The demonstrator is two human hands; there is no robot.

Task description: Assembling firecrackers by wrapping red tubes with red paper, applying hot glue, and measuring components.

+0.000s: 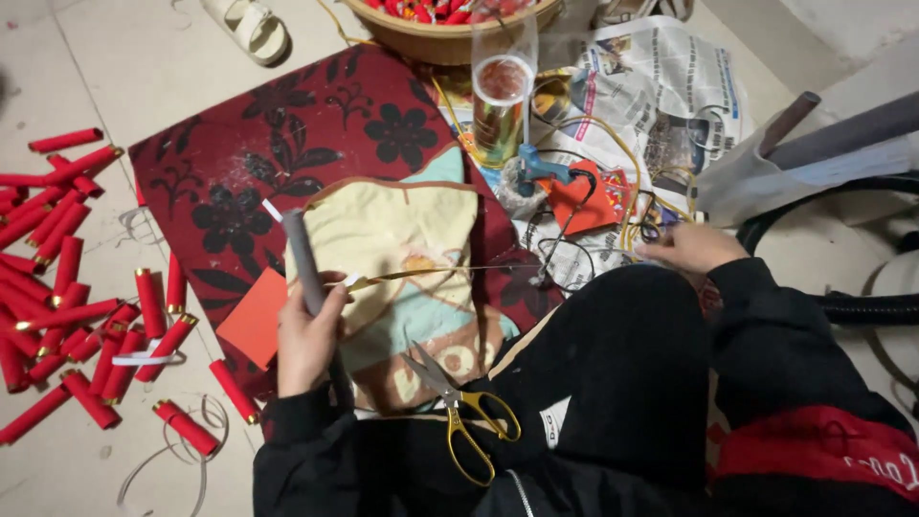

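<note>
Far left on the pale tiled floor (144,67): scatter of short red paper tubes with gold-capped ends (67,287), lying flat, many touching; thin white strips (148,359) among them. A beige sandal (251,26) top left. A dark red floral-patterned mat (287,124) covers the middle floor, with a cream and teal printed cloth (402,239) on top of it. A flat orange-red paper square (254,316) lies at the mat's left edge, just beside the left hand (308,340). Left hand fingers clenched around a grey rolled paper tube (302,254), held tilted, upper end pointing up-left; the thumb and forefinger also pinch one end of a thin gold strip (431,272), which runs right across the cloth. Gold-handled scissors (464,412) lie on the cloth's lower edge by the person's knee, blades closed. Top centre: woven basket (450,38) of red pieces, a clear plastic cup (503,81) on a shiny gold roll (498,129). A blue glue gun (541,168) rests on crumpled newspaper (670,86), next to an orange-red card (584,201) and black and yellow cords (627,225). Right hand (691,247) sits over the cords, fingers curled; cannot tell whether they grip anything. Far right: grey rolled tubes (842,129) leaning.
</note>
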